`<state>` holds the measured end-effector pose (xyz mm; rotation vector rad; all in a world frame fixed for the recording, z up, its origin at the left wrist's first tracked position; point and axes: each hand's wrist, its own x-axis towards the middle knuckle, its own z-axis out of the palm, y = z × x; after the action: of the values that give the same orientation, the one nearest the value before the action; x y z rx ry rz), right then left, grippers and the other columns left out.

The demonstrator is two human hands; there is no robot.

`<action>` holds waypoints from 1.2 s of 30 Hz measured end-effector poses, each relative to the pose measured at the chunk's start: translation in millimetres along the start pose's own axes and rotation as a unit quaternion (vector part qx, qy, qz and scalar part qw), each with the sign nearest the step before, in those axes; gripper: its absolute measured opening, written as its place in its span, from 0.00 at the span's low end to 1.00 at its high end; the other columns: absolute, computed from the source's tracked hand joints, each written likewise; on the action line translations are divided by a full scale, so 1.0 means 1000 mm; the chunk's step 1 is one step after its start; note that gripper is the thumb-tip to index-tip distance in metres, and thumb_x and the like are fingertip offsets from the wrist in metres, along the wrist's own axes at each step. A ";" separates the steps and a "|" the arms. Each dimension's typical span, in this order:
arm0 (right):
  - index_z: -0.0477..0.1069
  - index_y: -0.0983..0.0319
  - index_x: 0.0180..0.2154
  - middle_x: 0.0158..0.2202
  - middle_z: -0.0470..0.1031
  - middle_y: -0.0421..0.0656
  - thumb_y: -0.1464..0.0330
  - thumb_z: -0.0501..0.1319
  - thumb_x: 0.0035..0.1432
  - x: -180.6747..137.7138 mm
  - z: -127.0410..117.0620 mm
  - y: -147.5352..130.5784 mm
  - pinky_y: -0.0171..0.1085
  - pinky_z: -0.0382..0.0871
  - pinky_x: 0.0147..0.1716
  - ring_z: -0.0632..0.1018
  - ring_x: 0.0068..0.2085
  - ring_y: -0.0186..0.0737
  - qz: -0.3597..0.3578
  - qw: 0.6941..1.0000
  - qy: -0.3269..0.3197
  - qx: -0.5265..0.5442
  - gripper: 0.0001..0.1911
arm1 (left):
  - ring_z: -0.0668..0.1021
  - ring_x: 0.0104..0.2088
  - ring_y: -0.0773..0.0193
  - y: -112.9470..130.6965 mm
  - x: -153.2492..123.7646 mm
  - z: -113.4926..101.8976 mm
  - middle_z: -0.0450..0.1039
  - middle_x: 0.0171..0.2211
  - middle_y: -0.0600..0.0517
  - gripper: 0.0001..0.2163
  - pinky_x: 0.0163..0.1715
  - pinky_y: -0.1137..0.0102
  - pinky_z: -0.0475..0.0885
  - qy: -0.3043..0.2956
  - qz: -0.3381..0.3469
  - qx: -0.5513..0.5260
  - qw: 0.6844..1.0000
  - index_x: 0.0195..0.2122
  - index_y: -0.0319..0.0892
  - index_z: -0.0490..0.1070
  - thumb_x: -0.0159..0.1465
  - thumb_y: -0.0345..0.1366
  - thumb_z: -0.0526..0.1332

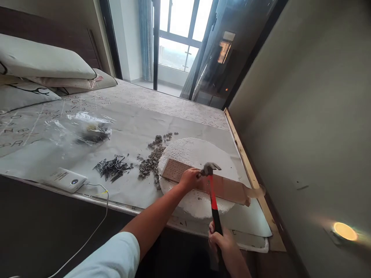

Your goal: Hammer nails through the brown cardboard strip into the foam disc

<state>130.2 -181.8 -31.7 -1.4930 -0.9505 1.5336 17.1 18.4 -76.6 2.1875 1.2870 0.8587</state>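
Observation:
My right hand (224,245) is wrapped round the black grip of a claw hammer (213,202) with a red and black handle. The hammer's head is over the brown board, right beside the fingertips of my left hand (189,179). Those fingers are pinched together on the board; what they hold, if anything, is hidden by the hammer head. The long brown board (175,170) has rows of dark dots on its left part and tan wrapping on its right end. Beneath it lies a round white foam slab (199,148). A heap of nails (113,166) lies to the left.
Grey crumbled rubble (150,160) lies along the slab's left edge. Farther left are a clear plastic bag (94,131) with something dark inside and a white power bank (66,180) with a cable. A wooden strip (242,148) runs along the wall side. Pillows (46,60) lie at the back left.

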 end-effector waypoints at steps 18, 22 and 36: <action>0.56 0.59 0.25 0.13 0.55 0.30 0.68 0.50 0.39 0.006 0.001 -0.010 0.29 0.49 0.12 0.56 0.13 0.27 -0.029 0.999 -0.013 0.018 0.06 | 0.66 0.21 0.70 0.000 0.021 -0.049 0.66 0.22 0.52 0.12 0.21 0.73 0.61 0.111 -0.161 -0.589 0.784 0.30 0.36 0.71 0.47 0.34 0.52; 0.55 0.59 0.24 0.12 0.55 0.29 0.68 0.50 0.37 0.006 -0.001 -0.011 0.28 0.47 0.10 0.55 0.12 0.26 -0.033 0.997 -0.028 0.062 0.07 | 0.69 0.24 0.68 -0.004 0.014 -0.085 0.70 0.25 0.50 0.12 0.27 0.71 0.66 0.198 -0.091 -0.560 0.799 0.31 0.38 0.71 0.49 0.35 0.52; 0.53 0.58 0.26 0.12 0.56 0.29 0.67 0.54 0.40 0.016 -0.024 0.020 0.29 0.49 0.10 0.57 0.11 0.26 -0.033 0.979 -0.087 0.179 0.09 | 0.77 0.33 0.61 -0.077 -0.061 -0.149 0.77 0.34 0.49 0.15 0.35 0.70 0.70 0.215 -0.183 0.010 0.959 0.35 0.40 0.76 0.55 0.42 0.54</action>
<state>153.3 -175.9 -57.4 -1.0776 -0.7619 1.7027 -157.0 10.6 -39.8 1.7400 1.8378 1.2038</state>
